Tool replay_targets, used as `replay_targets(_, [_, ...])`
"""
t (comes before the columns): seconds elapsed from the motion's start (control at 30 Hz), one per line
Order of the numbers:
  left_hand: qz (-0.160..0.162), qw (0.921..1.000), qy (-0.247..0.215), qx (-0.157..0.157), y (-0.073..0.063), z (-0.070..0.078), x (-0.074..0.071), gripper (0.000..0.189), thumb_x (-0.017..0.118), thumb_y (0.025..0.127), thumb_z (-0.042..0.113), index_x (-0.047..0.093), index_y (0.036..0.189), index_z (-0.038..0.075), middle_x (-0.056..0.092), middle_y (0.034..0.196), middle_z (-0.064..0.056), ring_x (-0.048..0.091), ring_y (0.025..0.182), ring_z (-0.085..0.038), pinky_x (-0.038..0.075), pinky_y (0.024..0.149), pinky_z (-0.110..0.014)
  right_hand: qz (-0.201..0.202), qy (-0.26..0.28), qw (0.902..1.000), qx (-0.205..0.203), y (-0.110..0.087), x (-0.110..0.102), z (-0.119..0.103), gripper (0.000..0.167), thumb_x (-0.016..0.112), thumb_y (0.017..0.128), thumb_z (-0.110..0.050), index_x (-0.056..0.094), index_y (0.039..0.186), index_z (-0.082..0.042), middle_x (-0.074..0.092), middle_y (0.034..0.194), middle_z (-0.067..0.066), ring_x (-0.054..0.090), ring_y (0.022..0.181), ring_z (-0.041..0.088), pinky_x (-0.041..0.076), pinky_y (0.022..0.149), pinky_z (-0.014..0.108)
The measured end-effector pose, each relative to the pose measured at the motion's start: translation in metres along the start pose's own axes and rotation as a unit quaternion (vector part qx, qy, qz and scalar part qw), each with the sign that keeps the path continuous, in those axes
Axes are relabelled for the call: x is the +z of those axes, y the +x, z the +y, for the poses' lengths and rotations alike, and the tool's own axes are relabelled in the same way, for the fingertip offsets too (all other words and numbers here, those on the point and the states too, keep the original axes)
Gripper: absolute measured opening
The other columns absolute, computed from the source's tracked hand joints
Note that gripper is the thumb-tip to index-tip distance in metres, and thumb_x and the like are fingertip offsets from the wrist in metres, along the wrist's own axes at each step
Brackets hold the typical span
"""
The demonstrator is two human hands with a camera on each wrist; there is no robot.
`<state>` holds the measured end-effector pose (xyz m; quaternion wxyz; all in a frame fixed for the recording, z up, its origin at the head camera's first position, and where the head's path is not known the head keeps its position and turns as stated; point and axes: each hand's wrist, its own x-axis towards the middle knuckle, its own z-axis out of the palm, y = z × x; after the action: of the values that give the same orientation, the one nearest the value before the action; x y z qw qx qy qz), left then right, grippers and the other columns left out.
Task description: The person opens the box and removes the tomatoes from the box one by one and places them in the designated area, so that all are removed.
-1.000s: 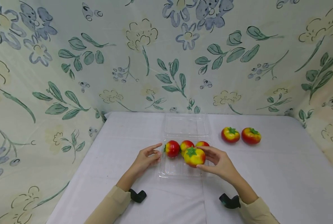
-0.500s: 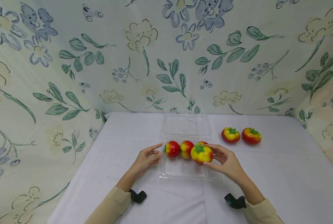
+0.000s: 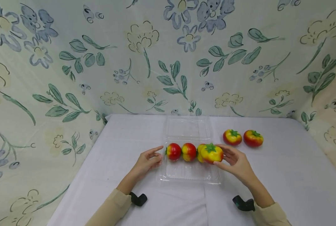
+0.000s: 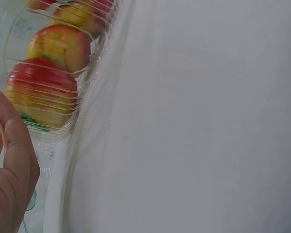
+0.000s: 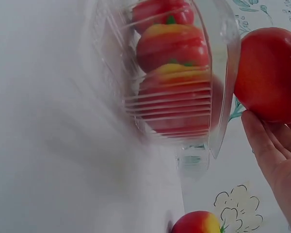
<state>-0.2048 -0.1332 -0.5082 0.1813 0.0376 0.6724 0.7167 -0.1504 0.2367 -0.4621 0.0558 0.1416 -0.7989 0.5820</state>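
Observation:
My right hand (image 3: pixel 237 162) grips a red-and-yellow tomato (image 3: pixel 212 153) with a green leafy top, thumb and fingers at its right side. In the right wrist view this tomato (image 5: pixel 269 75) is beside the container's rim, above the tabletop. Below it lies an open clear plastic clamshell container (image 3: pixel 184 172) with a row of tomatoes along its back. The left one (image 3: pixel 173 152) and middle one (image 3: pixel 189 152) show plainly; the third (image 3: pixel 201 153) is partly hidden by the held tomato. My left hand (image 3: pixel 147 161) pinches the container's left rim; its thumb (image 4: pixel 14 131) shows in the left wrist view.
Two more tomatoes stand at the back right, one (image 3: pixel 232 137) left of the other (image 3: pixel 253 138). The container's lid (image 3: pixel 187 128) lies folded back. A white cloth (image 3: pixel 122 135) covers the table, with a floral curtain (image 3: pixel 168 62) behind.
My right hand has carried its tomato to the right, from before the middle tomato to before the third one, uncovering the middle one. My left hand has stayed in place.

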Motion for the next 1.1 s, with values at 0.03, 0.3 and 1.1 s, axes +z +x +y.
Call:
replay_targets(0.03, [0.0, 1.0, -0.001, -0.001, 0.0, 0.0, 0.0, 0.051, 0.07, 0.094, 0.009, 0.055, 0.144, 0.01, 0.06, 0.103, -0.01, 0.063, 0.078, -0.014, 0.058, 0.076, -0.023, 0.004, -0.006, 1.0, 0.001, -0.001, -0.001, 0.001, 0.058, 0.08, 0.084, -0.005, 0.054, 0.135, 0.002, 0.055, 0.137, 0.023, 0.053, 0.116, -0.005, 0.046, 0.093, 0.013])
replay_targets(0.3, [-0.002, 1.0, -0.009, -0.001, -0.003, 0.0, 0.0, 0.052, 0.069, 0.095, 0.008, 0.054, 0.144, 0.007, 0.061, 0.101, -0.01, 0.063, 0.078, -0.014, 0.058, 0.076, -0.023, 0.031, -0.033, 0.9989, 0.014, -0.005, -0.013, 0.005, 0.057, 0.079, 0.086, -0.007, 0.053, 0.135, 0.002, 0.054, 0.137, 0.023, 0.05, 0.116, -0.008, 0.044, 0.092, 0.011])
replay_targets(1.1, [-0.006, 1.0, 0.003, 0.007, -0.004, 0.004, 0.002, 0.052, 0.069, 0.095, 0.008, 0.053, 0.144, 0.006, 0.062, 0.099, -0.008, 0.062, 0.077, -0.014, 0.058, 0.076, -0.022, 0.113, -0.092, 0.9879, 0.054, -0.012, -0.054, 0.03, 0.062, 0.078, 0.089, -0.016, 0.048, 0.141, -0.001, 0.047, 0.141, 0.026, 0.051, 0.129, 0.027, 0.043, 0.09, 0.008])
